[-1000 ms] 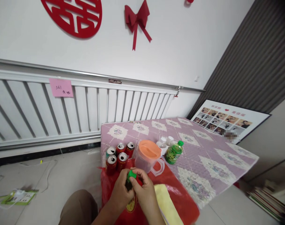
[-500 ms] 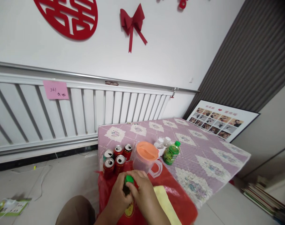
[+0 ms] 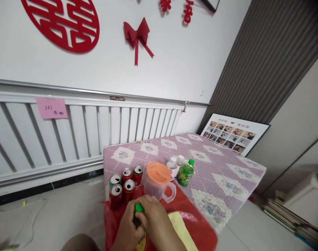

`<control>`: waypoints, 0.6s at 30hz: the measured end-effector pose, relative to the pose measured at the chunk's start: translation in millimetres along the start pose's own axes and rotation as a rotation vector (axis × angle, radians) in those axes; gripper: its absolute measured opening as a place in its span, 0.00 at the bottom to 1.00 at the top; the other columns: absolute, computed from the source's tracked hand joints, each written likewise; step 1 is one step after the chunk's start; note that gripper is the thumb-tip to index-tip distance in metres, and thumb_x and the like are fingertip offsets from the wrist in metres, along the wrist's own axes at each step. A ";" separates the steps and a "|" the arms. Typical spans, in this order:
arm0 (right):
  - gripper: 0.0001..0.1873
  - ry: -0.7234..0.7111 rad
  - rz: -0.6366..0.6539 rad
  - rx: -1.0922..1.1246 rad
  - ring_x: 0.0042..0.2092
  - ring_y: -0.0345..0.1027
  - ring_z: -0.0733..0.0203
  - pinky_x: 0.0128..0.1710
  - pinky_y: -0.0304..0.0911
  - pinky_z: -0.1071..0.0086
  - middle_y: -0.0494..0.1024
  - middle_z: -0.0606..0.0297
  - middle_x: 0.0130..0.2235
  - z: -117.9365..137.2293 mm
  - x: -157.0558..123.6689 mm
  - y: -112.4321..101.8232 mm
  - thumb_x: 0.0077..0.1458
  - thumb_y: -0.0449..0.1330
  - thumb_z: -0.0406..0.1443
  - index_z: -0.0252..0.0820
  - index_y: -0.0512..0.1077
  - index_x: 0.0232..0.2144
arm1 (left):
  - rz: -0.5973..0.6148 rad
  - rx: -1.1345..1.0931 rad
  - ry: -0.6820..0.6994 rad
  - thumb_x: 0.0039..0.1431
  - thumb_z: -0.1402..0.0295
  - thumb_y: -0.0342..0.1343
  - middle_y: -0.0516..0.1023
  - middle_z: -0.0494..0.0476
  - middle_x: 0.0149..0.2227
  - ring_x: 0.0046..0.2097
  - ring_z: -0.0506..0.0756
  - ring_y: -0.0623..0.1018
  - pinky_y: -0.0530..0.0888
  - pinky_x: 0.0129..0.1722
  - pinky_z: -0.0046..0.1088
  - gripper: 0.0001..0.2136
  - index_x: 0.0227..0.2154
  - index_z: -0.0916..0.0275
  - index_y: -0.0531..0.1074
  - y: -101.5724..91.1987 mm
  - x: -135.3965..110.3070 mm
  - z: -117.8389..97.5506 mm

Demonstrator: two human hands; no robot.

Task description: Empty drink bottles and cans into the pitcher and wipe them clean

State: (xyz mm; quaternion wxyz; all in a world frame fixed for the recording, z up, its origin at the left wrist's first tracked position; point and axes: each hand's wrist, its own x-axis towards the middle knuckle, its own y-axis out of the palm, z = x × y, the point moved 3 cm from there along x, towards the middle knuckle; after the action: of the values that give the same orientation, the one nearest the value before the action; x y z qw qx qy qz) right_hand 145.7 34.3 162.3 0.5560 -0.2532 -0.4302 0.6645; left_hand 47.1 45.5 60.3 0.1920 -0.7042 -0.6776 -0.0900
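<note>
My left hand (image 3: 127, 228) is wrapped round a dark bottle (image 3: 136, 220) that stands over the red plastic sheet (image 3: 198, 234). My right hand (image 3: 155, 220) is closed on the bottle's green cap (image 3: 139, 208). Most of the bottle is hidden by my fingers. Just beyond my hands stand several opened red cans (image 3: 123, 187) and a clear pitcher with an orange lid (image 3: 157, 179). A green bottle (image 3: 185, 173) and small white bottles (image 3: 176, 163) stand behind the pitcher.
The low table has a purple patterned cloth (image 3: 221, 174). A yellow cloth (image 3: 181, 232) lies by my right wrist. A white radiator (image 3: 82, 130) with a pink note (image 3: 51, 107) runs behind. A framed photo collage (image 3: 233, 136) leans at right; books (image 3: 289, 218) lie on the floor.
The view has shifted, so everything sits lower and further left in frame. My hands stay on the bottle and cap, with the right hand now covering more of the cap.
</note>
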 end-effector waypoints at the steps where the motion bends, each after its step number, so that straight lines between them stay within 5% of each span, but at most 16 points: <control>1: 0.11 -0.008 -0.007 0.026 0.43 0.67 0.59 0.48 0.57 0.71 0.78 0.63 0.41 -1.4 -0.6 -0.5 0.53 0.56 0.27 0.42 0.75 0.36 | 0.004 0.002 0.003 0.47 0.74 0.50 0.76 0.59 0.43 0.45 0.59 0.77 0.74 0.45 0.36 0.19 0.45 0.63 0.67 0.1 -0.1 -0.3; 9: 0.13 -0.061 0.115 -0.023 0.41 0.69 0.60 0.44 0.57 0.72 0.80 0.65 0.40 7.0 4.2 -13.0 0.52 0.55 0.25 0.43 0.76 0.36 | 0.007 0.004 0.005 0.50 0.73 0.51 0.77 0.59 0.43 0.46 0.59 0.77 0.74 0.47 0.36 0.17 0.45 0.63 0.67 1.2 1.7 0.2; 18: 0.12 -0.030 0.290 -0.399 0.44 0.74 0.52 0.45 0.61 0.65 0.81 0.56 0.43 17.1 22.0 -13.1 0.55 0.57 0.27 0.40 0.76 0.40 | 0.021 0.017 -0.029 0.47 0.74 0.52 0.77 0.59 0.43 0.44 0.59 0.77 0.74 0.46 0.36 0.18 0.44 0.62 0.67 1.1 1.8 1.2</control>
State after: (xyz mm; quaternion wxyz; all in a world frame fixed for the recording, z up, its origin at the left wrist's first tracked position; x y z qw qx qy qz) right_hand 133.0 50.5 185.2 0.3875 -0.4073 -0.5203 0.6429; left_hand 48.1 47.6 59.7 0.1891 -0.7109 -0.6735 -0.0717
